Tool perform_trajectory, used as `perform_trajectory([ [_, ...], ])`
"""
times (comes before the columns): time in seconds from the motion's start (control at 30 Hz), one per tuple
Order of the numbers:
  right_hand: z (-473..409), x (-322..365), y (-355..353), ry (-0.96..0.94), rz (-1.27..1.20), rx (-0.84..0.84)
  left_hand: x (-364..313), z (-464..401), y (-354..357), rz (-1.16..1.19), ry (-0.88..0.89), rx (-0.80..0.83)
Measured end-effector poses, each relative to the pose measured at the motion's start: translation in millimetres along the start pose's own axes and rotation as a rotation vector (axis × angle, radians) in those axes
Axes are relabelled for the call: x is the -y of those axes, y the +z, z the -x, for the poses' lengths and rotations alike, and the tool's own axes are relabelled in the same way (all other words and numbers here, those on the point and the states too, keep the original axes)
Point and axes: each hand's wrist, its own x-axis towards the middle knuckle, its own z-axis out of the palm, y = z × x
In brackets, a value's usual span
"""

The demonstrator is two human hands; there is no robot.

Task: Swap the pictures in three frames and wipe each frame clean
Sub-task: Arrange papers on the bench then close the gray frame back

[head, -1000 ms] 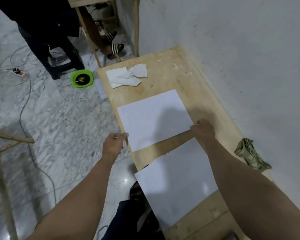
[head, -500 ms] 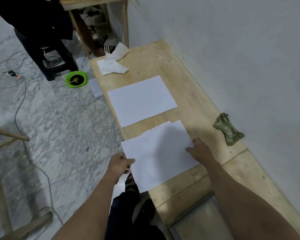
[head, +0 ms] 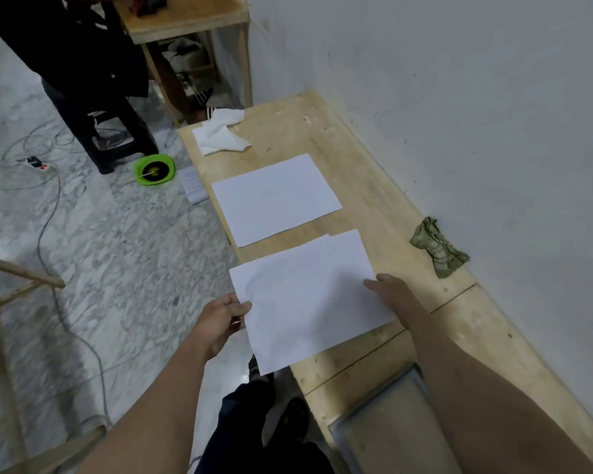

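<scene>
A head-worn camera looks down along a narrow wooden bench (head: 374, 186) set against a white wall. At the centre, a person holds a white sheet of paper (head: 308, 299) by its two short edges. The left hand (head: 220, 323), at about 9 o'clock of the sheet, pinches the edge between thumb and curled fingers. The right hand (head: 394, 295), at 3 o'clock, lies along the opposite edge with fingers fairly straight; whether the thumb is tucked beneath cannot be told. The sheet overhangs the bench's front edge.

A second white sheet (head: 276, 198) lies flat on the bench at 12 o'clock of the held one, close by but apart from it. Crumpled white tissue (head: 220, 135) sits farther along, and a bunched green cloth (head: 437, 246) lies by the wall at 2 o'clock.

The paper looks very light, limp and easily creased, so holding both edges lightly seems wise.

At 5 o'clock a grey picture frame (head: 384, 425) lies flat, partly hidden by the right forearm; its contents are unclear. A green bowl (head: 154, 169) on the marble floor holds something dark and a stick.
</scene>
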Motion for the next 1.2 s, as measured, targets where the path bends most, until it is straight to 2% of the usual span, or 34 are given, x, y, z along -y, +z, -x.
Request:
perform_trajectory([
  [0.1, 12, 5, 3, -0.036, -0.122, -0.037, 0, 3, -11, 0.039, -0.016, 0.016],
  [0.2, 22, 6, 3, -0.08, -0.12, -0.115, -1, 7, -18, 0.028, -0.013, 0.02],
  [0.43, 60, -11, -9, -0.054, -0.297, -0.23, -20, 6, -10, -0.217, 0.096, -0.029],
  [0.57, 91, -61, -14, 0.068, -0.413, -0.369, -32, 2, 24, -0.28, 0.168, 0.066],
  [0.73, 162, -134, -13, 0.267, -0.734, -0.569, -18, 8, 87, -0.427, 0.16, 0.263],
  [0.87, 229, -204, 4, 0.41, -0.951, -0.696, 15, 26, 137, -0.574, 0.159, 0.404],
  [1.0, 289, -242, 28, 0.517, -1.053, -0.836, 57, 40, 167, -0.728, 0.153, 0.529],
  [1.2, 330, -281, 61, 0.579, -1.196, -0.956, 101, 54, 178, -0.888, 0.141, 0.604],
])
